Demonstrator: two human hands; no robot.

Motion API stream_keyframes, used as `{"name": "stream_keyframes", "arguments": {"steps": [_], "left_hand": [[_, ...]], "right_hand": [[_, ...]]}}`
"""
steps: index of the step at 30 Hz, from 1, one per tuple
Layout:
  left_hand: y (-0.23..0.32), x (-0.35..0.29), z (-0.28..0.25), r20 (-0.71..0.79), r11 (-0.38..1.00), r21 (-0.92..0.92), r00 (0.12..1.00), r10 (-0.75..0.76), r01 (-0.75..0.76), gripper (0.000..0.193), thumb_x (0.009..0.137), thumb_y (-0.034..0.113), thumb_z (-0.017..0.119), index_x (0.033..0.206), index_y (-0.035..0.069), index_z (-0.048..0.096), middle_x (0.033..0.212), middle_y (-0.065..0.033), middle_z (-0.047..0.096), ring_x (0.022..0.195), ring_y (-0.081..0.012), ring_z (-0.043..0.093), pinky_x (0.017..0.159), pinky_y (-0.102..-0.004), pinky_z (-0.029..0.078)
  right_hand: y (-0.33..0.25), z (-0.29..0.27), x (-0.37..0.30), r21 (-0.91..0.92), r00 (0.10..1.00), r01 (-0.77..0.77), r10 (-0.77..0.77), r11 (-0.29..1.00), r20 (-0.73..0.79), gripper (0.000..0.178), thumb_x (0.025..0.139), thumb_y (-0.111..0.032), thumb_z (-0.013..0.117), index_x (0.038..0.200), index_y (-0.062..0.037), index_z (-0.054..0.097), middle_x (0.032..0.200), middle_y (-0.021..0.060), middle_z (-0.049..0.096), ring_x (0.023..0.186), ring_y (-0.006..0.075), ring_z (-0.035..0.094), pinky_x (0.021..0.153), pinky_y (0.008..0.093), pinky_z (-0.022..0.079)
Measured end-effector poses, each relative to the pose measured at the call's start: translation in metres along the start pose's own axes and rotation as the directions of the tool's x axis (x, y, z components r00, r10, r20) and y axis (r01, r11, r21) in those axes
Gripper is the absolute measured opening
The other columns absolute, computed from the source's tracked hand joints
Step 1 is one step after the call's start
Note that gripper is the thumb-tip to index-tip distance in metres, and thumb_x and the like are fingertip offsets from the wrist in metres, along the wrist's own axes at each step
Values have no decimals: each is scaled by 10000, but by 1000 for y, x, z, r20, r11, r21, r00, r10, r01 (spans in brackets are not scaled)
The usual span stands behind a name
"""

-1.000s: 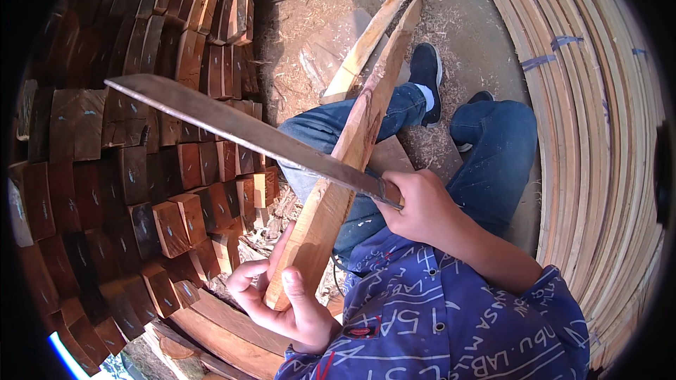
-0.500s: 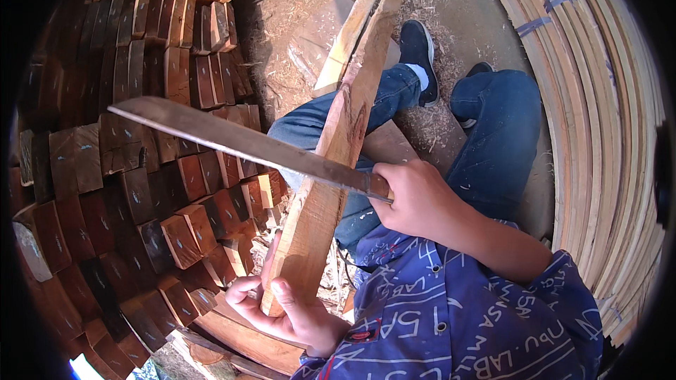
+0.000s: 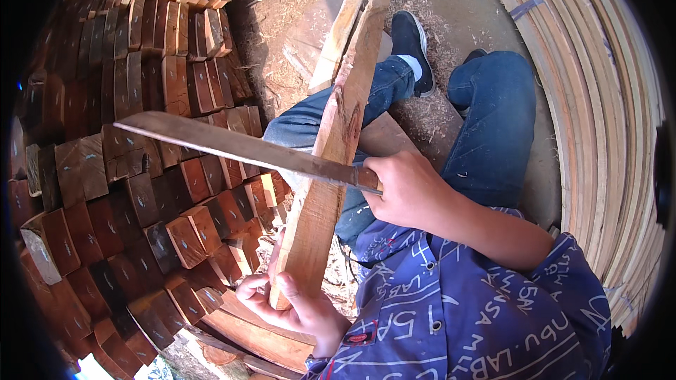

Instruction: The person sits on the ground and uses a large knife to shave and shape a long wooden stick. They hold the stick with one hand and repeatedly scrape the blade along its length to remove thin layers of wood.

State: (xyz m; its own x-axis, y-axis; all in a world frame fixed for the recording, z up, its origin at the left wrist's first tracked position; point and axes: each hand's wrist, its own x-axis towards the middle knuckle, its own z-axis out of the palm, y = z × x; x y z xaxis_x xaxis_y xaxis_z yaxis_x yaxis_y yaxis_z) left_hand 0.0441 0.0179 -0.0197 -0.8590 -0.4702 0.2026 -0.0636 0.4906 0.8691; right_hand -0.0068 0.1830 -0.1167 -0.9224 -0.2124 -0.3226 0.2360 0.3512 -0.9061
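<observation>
My right hand [image 3: 405,186] is closed round the handle of a machete [image 3: 232,144]. Its long dark blade points to the left and crosses over a wooden plank [image 3: 310,232]. Whether the blade's edge touches the wood I cannot tell. My left hand [image 3: 306,313] grips the plank's near end, thumb on one side and fingers partly hidden behind it. Rough, pale brown and tapering at its far end, the plank slants up and away over my left leg [image 3: 289,130]. Beyond the blade, its surface shows a rough, darker patch.
Stacked wooden blocks [image 3: 144,197] fill the left side. Long pale boards [image 3: 584,134], bound with blue strips, curve along the right. A second split piece of wood [image 3: 341,32] lies beside the plank's far end. Shavings litter the ground [image 3: 274,42].
The machete has turned slightly flatter across the plank, its tip swinging a little nearer to me. Both hands keep their grips. The whole view has shifted slightly.
</observation>
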Motion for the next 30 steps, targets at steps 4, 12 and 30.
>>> {"name": "stream_keyframes", "arguments": {"steps": [4, 12, 30], "left_hand": [[2, 8, 0, 17, 1000, 4, 1000, 23, -23, 313, 943, 301, 662, 1005, 57, 477, 978, -21, 380, 932, -153, 465, 857, -331, 408], [-10, 7, -6, -20, 988, 100, 993, 117, -115, 197, 943, 160, 651, 994, 88, 475, 964, -14, 412, 935, -128, 459, 882, -310, 417], [-35, 14, -22, 105, 987, 126, 990, 89, -102, 250, 889, 145, 720, 959, 62, 494, 950, -37, 414, 917, -166, 431, 882, -330, 356]], "right_hand": [[33, -18, 13, -202, 990, -54, 27, 978, -135, 167, 752, -152, 661, 827, -4, 673, 731, 216, 668, 736, 410, 669, 709, 498, 534], [58, -19, 15, -47, 952, -276, 266, 960, -154, 224, 828, -187, 670, 823, 36, 658, 736, 251, 650, 771, 425, 656, 707, 498, 513], [66, -14, 6, -157, 960, -254, 229, 954, -162, 198, 817, -168, 672, 814, 28, 649, 672, 226, 609, 644, 386, 621, 618, 439, 477]]}}
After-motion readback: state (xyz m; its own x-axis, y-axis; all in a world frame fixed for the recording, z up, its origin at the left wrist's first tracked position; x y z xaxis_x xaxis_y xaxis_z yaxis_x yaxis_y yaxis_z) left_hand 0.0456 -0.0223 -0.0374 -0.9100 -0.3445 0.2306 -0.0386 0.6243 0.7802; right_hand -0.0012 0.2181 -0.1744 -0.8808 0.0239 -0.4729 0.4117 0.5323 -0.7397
